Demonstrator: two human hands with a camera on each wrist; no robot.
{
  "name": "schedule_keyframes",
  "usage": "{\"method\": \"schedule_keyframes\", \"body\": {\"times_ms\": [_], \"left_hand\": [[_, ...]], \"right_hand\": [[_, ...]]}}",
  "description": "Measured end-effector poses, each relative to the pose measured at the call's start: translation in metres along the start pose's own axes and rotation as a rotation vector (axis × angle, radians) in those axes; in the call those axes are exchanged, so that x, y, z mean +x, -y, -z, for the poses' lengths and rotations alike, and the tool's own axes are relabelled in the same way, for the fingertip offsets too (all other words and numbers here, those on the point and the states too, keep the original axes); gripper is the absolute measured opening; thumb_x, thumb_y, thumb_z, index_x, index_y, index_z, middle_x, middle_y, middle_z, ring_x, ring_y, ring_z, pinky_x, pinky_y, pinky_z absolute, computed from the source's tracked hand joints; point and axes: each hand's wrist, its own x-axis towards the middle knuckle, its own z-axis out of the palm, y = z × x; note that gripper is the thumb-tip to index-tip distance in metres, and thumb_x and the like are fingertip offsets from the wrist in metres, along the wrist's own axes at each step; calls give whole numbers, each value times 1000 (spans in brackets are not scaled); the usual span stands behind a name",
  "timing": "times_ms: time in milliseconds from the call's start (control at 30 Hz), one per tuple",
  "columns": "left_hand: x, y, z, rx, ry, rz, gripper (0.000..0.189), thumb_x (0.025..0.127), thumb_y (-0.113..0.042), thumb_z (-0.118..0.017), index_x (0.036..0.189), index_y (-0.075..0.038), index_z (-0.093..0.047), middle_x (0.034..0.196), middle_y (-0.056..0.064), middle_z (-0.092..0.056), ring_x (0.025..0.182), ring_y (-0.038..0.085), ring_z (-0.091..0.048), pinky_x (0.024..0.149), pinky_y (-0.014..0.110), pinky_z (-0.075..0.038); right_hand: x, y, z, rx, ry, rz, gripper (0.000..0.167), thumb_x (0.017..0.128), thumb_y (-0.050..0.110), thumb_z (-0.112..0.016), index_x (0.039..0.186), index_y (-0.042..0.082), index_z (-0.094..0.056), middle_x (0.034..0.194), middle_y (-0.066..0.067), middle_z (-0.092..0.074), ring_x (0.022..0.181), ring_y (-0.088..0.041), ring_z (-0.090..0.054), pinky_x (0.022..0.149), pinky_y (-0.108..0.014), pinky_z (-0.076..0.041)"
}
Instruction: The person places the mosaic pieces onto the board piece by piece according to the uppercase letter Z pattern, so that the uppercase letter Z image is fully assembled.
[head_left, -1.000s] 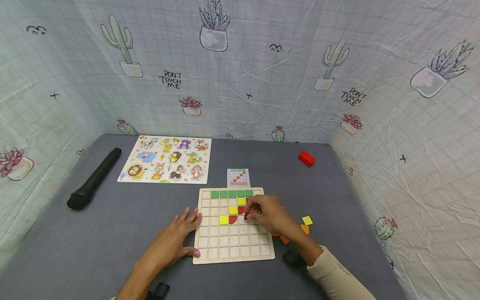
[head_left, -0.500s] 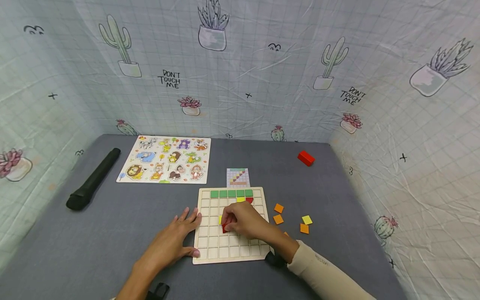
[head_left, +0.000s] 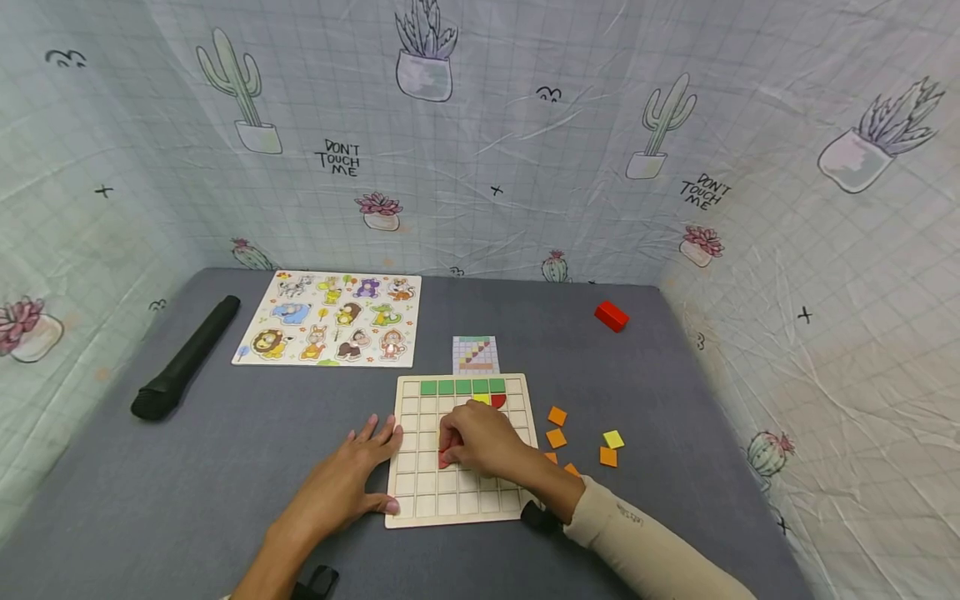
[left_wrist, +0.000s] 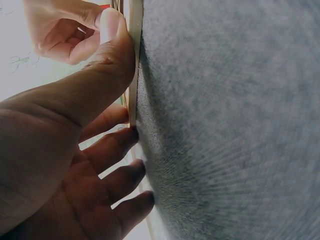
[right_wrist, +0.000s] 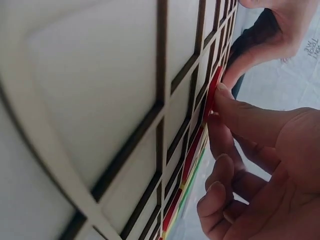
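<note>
A wooden grid board (head_left: 467,505) lies on the grey table. My right hand (head_left: 483,437) pinches a red tile (head_left: 443,459) between thumb and fingers, low over a cell left of the board's middle. In the right wrist view the red tile (right_wrist: 212,95) lies nearly flat to the grid. My left hand (head_left: 348,471) rests at the board's left edge, fingers spread and thumb touching the near corner. Green square tiles (head_left: 463,387) fill part of the top row. Below them sit a yellow tile (head_left: 482,399) and a rounded red tile (head_left: 498,401); my right hand covers others.
Several orange tiles (head_left: 557,416) and one yellow tile (head_left: 613,439) lie right of the board. Behind it are a pattern card (head_left: 475,355) and an animal puzzle board (head_left: 326,321). A red block (head_left: 612,317) and a long black microphone-shaped object (head_left: 187,358) lie farther off.
My right hand has moved left across the board with the red tile, then lowered it at a cell left of the middle. The left hand has stayed in place.
</note>
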Motion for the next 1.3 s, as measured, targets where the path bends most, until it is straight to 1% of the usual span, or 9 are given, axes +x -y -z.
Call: {"method": "schedule_keyframes", "body": {"times_ms": [133,267,333,567,767,933,1067,1200,1300], "left_hand": [[0,-1,0,-1,11,2,104,70,-38,-94,158,-3,-50,168,20,-40,158,47,-33,124,67,-36],[1,-2,-1,-10,23,20,105,70,-38,-95,159,-4,-49,170,19,-39,159,46,-31,125,66,-35],[1,-2,-1,-16,24,27,106,70,-38,-95,159,-4,-49,170,18,-39,160,46,-31,125,66,-34],[1,-1,-1,-20,26,38,107,69,-38,-95,160,-4,-48,170,18,-39,160,45,-29,126,67,-33],[2,-1,-1,-17,27,37,107,70,-38,-95,159,-4,-48,170,18,-39,160,45,-30,125,67,-33],[2,-2,0,-16,28,37,107,70,-38,-95,159,-4,-48,169,18,-39,160,46,-30,125,67,-33],[2,-2,1,-9,32,43,107,69,-38,-95,159,-4,-48,170,18,-39,160,46,-30,125,68,-33],[2,-3,1,-8,42,53,108,68,-39,-96,159,-4,-49,170,18,-39,160,46,-30,125,68,-32],[2,-2,0,-8,45,55,108,68,-39,-96,159,-5,-49,170,18,-39,160,46,-30,125,68,-32]], "right_hand": [[-4,-4,5,57,4,15,14,85,16,-91,78,21,-81,68,14,-65,69,0,-54,59,-18,-45],[-14,-11,13,107,-18,-1,10,84,13,-91,84,19,-83,75,13,-72,73,-4,-58,63,-20,-47],[-20,-17,18,128,-36,-19,11,84,12,-91,86,20,-84,78,13,-74,74,-6,-59,65,-22,-47],[-43,-43,37,215,-111,-150,10,86,13,-89,94,17,-84,81,12,-70,64,-12,-54,58,-23,-45],[-68,-69,52,259,-175,-215,11,88,10,-87,99,12,-83,81,7,-69,65,-14,-55,57,-24,-47],[-92,-95,62,261,-232,-280,14,88,13,-87,101,12,-83,84,5,-72,66,-14,-55,56,-24,-47],[-114,-112,69,274,-276,-326,18,89,15,-86,106,12,-82,88,1,-74,63,-14,-52,54,-25,-45],[-135,-125,72,275,-304,-360,19,90,12,-85,109,10,-81,92,-2,-75,63,-13,-50,53,-25,-44],[-146,-133,72,243,-312,-387,21,89,11,-87,109,10,-81,92,-3,-76,64,-11,-51,55,-24,-44]]}}
